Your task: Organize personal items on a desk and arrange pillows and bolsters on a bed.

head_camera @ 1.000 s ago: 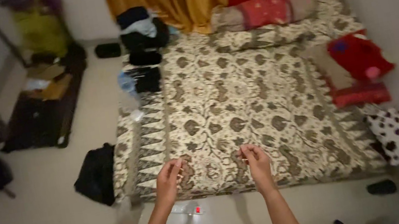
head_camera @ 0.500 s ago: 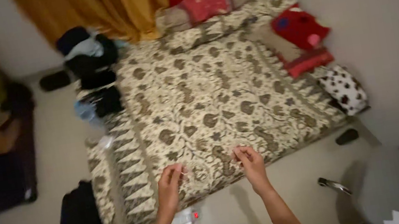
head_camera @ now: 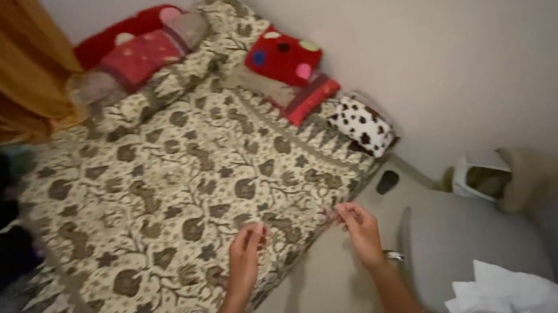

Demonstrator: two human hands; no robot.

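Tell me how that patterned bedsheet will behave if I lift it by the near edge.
Probably floppy: the patterned bedsheet drapes over the mattress edge and puckers where the left hand and right hand pinch it. Likely light, though the pillows along the wall may weigh down the far side.

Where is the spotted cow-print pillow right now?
In the head view the spotted pillow lies at the right edge of the patterned bedsheet, against the wall, just below the red pillow.
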